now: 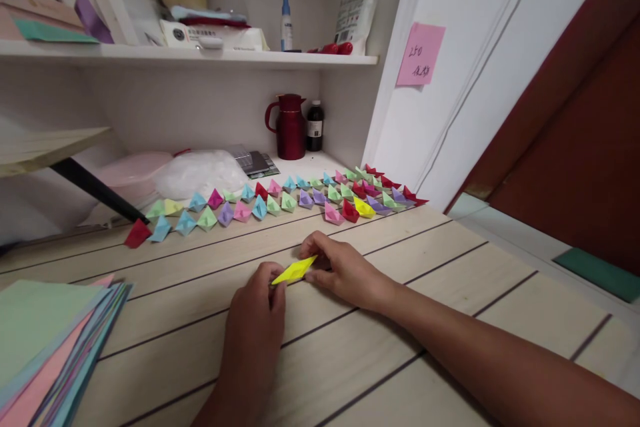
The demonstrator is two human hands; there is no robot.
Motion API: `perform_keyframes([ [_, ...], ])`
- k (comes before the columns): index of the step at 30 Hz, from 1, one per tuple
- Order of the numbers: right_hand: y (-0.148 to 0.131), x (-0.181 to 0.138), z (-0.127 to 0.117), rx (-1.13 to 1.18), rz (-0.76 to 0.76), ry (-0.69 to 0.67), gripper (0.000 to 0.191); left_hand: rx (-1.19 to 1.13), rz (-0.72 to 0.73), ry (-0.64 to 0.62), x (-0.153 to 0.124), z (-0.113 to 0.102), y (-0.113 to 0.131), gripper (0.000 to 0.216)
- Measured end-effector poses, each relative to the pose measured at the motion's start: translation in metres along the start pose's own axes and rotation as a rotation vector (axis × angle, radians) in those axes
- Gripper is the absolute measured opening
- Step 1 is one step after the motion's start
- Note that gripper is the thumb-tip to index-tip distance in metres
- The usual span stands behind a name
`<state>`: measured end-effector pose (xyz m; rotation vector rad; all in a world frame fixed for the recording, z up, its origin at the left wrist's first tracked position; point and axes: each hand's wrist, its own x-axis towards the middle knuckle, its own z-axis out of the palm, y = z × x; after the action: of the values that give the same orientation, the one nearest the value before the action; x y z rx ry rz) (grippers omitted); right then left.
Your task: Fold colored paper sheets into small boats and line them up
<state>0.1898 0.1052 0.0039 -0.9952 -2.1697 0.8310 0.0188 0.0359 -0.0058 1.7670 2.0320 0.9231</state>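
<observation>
Between my two hands, just over the striped wooden table [320, 360], is a yellow folded paper boat [295, 271]. My left hand [257, 307] pinches its left tip between thumb and fingers. At the opposite tip, the thumb and curled fingers of my right hand [337, 270] close on the paper. The boat lies tilted, its right end pointing up and away. Beyond my hands stand rows of small folded paper boats in several colours, among them a yellow boat [363, 207], a red boat [350, 210] and a pink boat [333, 213].
A stack of coloured paper sheets [45, 340] lies at the table's left. Behind the boats, a red jug [291, 127] and a dark bottle [315, 125] stand below a white shelf [200, 59]. A clear plastic bag [203, 172] is at the back left.
</observation>
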Motion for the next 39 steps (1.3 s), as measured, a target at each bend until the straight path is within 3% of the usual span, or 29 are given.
perform_keyframes([
  [9, 0.0071, 0.0014, 0.0017, -0.192, -0.151, 0.024, 0.02, 0.055, 0.057, -0.015, -0.0008, 0.0011, -0.0001, 0.019],
  [20, 0.0056, 0.0027, -0.005, -0.229, -0.017, 0.028, 0.013, 0.205, 0.144, -0.06, -0.0005, -0.0023, -0.0009, 0.014],
  [32, 0.0046, 0.0018, -0.0035, -0.227, -0.051, 0.007, 0.011, 0.286, 0.212, -0.074, -0.0013, -0.0027, 0.0024, 0.019],
  [35, 0.0056, 0.0023, -0.0036, -0.219, -0.038, 0.004, 0.014, 0.266, 0.187, -0.061, -0.0008, -0.0027, 0.0027, 0.014],
  [39, 0.0063, 0.0024, -0.0029, -0.182, -0.01, 0.007, 0.019, 0.199, 0.046, -0.038, 0.0001, -0.0018, 0.0013, 0.006],
])
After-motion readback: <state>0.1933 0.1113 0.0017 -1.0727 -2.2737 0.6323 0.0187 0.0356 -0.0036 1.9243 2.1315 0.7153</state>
